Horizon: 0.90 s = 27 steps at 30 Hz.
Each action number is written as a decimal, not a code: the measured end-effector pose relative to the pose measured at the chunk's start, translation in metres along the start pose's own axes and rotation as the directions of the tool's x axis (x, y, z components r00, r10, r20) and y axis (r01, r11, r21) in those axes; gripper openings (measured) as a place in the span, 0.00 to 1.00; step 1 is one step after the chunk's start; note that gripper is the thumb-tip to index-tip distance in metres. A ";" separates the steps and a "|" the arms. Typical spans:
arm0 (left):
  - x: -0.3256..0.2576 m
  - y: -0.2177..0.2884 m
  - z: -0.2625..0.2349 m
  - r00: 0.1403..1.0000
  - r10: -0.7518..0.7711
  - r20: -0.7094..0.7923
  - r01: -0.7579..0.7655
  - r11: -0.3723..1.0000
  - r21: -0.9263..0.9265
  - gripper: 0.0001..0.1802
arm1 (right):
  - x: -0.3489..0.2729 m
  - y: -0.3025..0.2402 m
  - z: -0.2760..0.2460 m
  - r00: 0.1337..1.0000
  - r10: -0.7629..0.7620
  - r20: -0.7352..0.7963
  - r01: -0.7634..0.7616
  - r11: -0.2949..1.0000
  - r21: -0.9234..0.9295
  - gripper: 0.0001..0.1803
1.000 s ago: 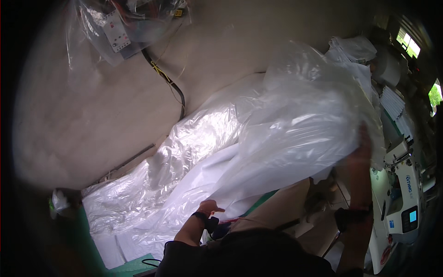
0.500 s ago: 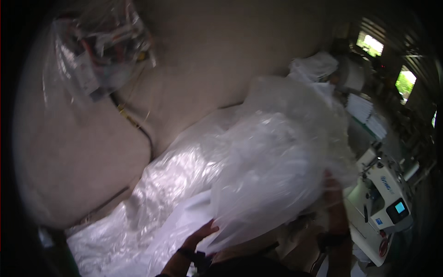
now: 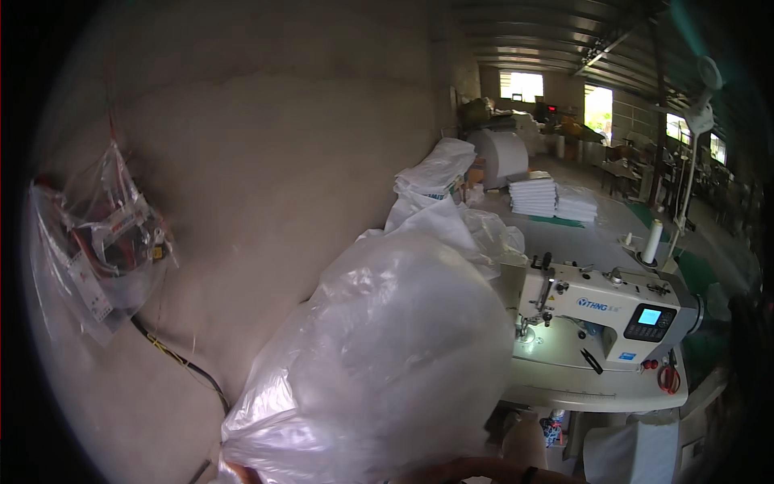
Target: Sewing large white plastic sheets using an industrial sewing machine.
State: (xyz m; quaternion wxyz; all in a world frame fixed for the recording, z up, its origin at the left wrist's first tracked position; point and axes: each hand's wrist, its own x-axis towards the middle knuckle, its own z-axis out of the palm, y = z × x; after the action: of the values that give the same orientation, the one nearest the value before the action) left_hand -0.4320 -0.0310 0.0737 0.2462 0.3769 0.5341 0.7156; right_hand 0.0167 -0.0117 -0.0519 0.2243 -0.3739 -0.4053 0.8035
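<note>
A large clear plastic bag (image 3: 403, 339), puffed out and shiny, fills the middle and lower part of the view. Its film gathers into creases at the lower left, where a small part of my left hand (image 3: 242, 473) shows, closed on the plastic. Along the bottom edge my right hand (image 3: 463, 469) lies against the bag's near side, a dark band at its wrist. The right fingers are hidden by the bag and the frame's edge. White material (image 3: 431, 222) shows at the bag's far end.
To the right stands a white sewing machine (image 3: 601, 310) on its table, with red-handled scissors (image 3: 668, 379) and a thread cone (image 3: 651, 242). Stacked white sheets (image 3: 532, 196) lie beyond. Wall-hung plastic wrapping (image 3: 105, 234) and a black cable (image 3: 185, 360) are on the left.
The view has swung up and toward the right, bringing more of the sewing machine in. The plastic has bunched into a rounded, puffed shape. Both hands now sit lower, mostly out of view.
</note>
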 end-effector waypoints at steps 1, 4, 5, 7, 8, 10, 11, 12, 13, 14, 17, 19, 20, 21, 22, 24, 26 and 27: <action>0.013 0.014 -0.014 0.993 0.073 -0.093 -0.075 0.997 -0.019 0.34 | 0.002 0.004 -0.003 1.000 -0.012 -0.002 0.012 0.998 0.069 0.22; 0.050 0.056 -0.051 0.923 0.259 -0.284 -0.283 0.958 -0.048 0.33 | -0.001 0.001 -0.013 0.993 -0.112 -0.041 0.119 0.949 0.293 0.23; 0.061 0.069 -0.061 0.899 0.303 -0.317 -0.335 0.941 -0.050 0.33 | -0.004 -0.006 -0.016 0.987 -0.143 -0.067 0.157 0.940 0.304 0.23; 0.078 0.087 -0.072 0.867 0.357 -0.347 -0.401 0.914 -0.061 0.32 | -0.011 -0.025 -0.019 0.971 -0.195 -0.135 0.236 0.854 0.464 0.23; 0.085 0.092 -0.074 0.860 0.370 -0.350 -0.419 0.905 -0.073 0.32 | -0.015 -0.038 -0.020 0.964 -0.256 -0.077 0.261 0.833 0.487 0.23; 0.098 0.099 -0.074 0.858 0.375 -0.352 -0.432 0.897 -0.097 0.32 | -0.022 -0.059 -0.014 0.960 -0.277 -0.051 0.242 0.719 0.652 0.24; 0.102 0.098 -0.071 0.866 0.368 -0.338 -0.426 0.897 -0.117 0.31 | -0.022 -0.067 -0.008 0.961 -0.272 -0.051 0.236 0.712 0.661 0.24; 0.106 0.097 -0.070 0.870 0.364 -0.332 -0.423 0.898 -0.123 0.31 | -0.018 -0.072 -0.002 0.970 -0.242 -0.030 0.222 0.826 0.518 0.25; 0.109 0.094 -0.067 0.880 0.356 -0.315 -0.413 0.901 -0.132 0.31 | -0.014 -0.075 0.004 0.978 -0.209 -0.014 0.200 0.912 0.357 0.25; 0.110 0.090 -0.065 0.889 0.346 -0.300 -0.402 0.904 -0.147 0.31 | -0.010 -0.075 0.010 0.978 -0.210 -0.013 0.201 0.910 0.362 0.25; 0.107 0.072 -0.064 0.912 0.312 -0.268 -0.365 0.914 -0.179 0.30 | 0.009 -0.062 0.021 0.983 -0.165 -0.079 0.182 0.926 0.330 0.25; 0.099 0.055 -0.071 0.921 0.287 -0.262 -0.340 0.923 -0.183 0.30 | 0.020 -0.051 0.025 0.984 -0.128 -0.122 0.158 0.946 0.284 0.26; 0.094 0.043 -0.079 0.925 0.278 -0.259 -0.329 0.927 -0.181 0.30 | 0.023 -0.047 0.026 0.988 -0.121 -0.093 0.143 0.947 0.287 0.26; 0.089 0.031 -0.090 0.930 0.264 -0.254 -0.313 0.933 -0.177 0.29 | 0.024 -0.044 0.026 0.982 -0.109 -0.153 0.151 0.943 0.297 0.27; 0.084 0.016 -0.103 0.933 0.252 -0.256 -0.301 0.937 -0.176 0.29 | 0.023 -0.045 0.025 0.968 -0.076 -0.240 0.148 0.943 0.297 0.28; 0.076 -0.024 -0.134 0.941 0.224 -0.252 -0.275 0.942 -0.190 0.29 | 0.018 -0.053 0.020 0.960 -0.228 -0.161 0.277 0.859 0.431 0.28; 0.068 -0.065 -0.175 0.929 0.209 -0.307 -0.278 0.939 -0.202 0.26 | 0.014 -0.069 0.013 0.903 -0.402 -0.152 0.419 0.741 0.525 0.29; 0.064 -0.087 -0.195 0.922 0.206 -0.328 -0.283 0.936 -0.209 0.24 | 0.012 -0.078 0.011 0.907 -0.371 -0.197 0.419 0.759 0.498 0.31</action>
State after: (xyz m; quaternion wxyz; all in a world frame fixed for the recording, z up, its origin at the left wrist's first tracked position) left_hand -0.6308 -0.0688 -0.0192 0.1157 0.2931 0.4182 0.8519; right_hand 0.0048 0.0357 0.0112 0.5000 -0.2379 -0.2273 0.8011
